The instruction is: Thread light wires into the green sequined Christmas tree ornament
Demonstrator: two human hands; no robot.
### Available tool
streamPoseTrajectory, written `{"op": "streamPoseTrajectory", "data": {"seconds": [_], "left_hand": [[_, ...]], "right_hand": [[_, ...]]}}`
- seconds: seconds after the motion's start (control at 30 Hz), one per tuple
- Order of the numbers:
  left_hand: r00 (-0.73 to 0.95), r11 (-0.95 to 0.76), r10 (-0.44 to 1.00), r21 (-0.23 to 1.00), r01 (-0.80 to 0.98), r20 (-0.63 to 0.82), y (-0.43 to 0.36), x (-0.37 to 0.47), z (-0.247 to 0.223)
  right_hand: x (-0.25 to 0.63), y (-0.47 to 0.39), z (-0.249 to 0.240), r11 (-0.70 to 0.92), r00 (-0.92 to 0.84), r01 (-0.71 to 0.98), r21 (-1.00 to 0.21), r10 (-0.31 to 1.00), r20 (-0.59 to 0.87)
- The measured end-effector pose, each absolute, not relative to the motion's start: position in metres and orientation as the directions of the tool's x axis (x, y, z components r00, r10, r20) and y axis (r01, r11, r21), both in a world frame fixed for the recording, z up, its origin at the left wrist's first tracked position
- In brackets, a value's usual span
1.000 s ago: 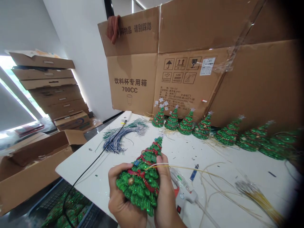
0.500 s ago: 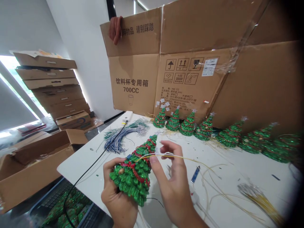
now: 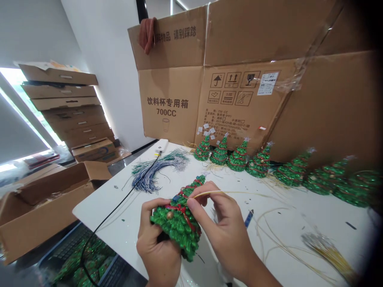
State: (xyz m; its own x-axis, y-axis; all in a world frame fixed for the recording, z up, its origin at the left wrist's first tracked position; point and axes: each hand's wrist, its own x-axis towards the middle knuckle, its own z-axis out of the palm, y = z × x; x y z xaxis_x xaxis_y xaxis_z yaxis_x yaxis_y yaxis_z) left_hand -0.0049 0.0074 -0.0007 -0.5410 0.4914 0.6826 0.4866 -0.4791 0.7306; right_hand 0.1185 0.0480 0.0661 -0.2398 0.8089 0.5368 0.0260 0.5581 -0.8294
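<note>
A green Christmas tree ornament (image 3: pixel 178 225) with red ribbon and small baubles is tilted, its tip pointing up and right. My left hand (image 3: pixel 160 247) is wrapped round its base from the left and below. At the tree's right side, my right hand (image 3: pixel 224 223) pinches a thin yellow and white wire (image 3: pixel 233 193) between thumb and index finger. The wire's loose length trails off to the right over the table. Behind my right hand lies a blue-handled tool (image 3: pixel 249 218), partly covered.
Several green trees (image 3: pixel 237 157) stand along the cardboard sheet (image 3: pixel 173 85). Blue and green wires (image 3: pixel 149 171) lie back left, yellow wires (image 3: pixel 326 251) at the right. A black cable (image 3: pixel 112 211) crosses the table's left edge. Below sits a blue crate (image 3: pixel 49 255) of trees.
My right thumb and index finger have closed on the wire, which they were apart from before. The held tree has shifted slightly right and down with my left hand.
</note>
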Motion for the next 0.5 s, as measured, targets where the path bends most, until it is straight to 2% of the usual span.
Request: {"op": "streamPoseTrajectory", "data": {"seconds": [0.1,0.23,0.43,0.5], "left_hand": [[-0.527,-0.481,0.475,0.709,0.515,0.705,0.007,-0.003,0.001],[-0.527,-0.488,0.482,0.714,0.502,0.7,0.007,-0.003,0.002],[-0.497,-0.505,0.555,0.745,0.437,0.667,0.002,-0.004,0.006],[-0.487,-0.53,0.564,0.744,0.406,0.667,0.001,-0.003,0.005]], "right_hand": [[0.118,0.051,0.062,0.583,-0.23,0.008,-0.812,0.792,0.566],[0.118,0.052,0.054,0.661,-0.188,0.078,-0.747,0.745,0.64],[0.122,0.052,0.048,0.842,-0.307,0.139,-0.522,0.538,0.785],[0.123,0.052,0.049,0.86,-0.315,0.13,-0.493,0.507,0.802]]}}
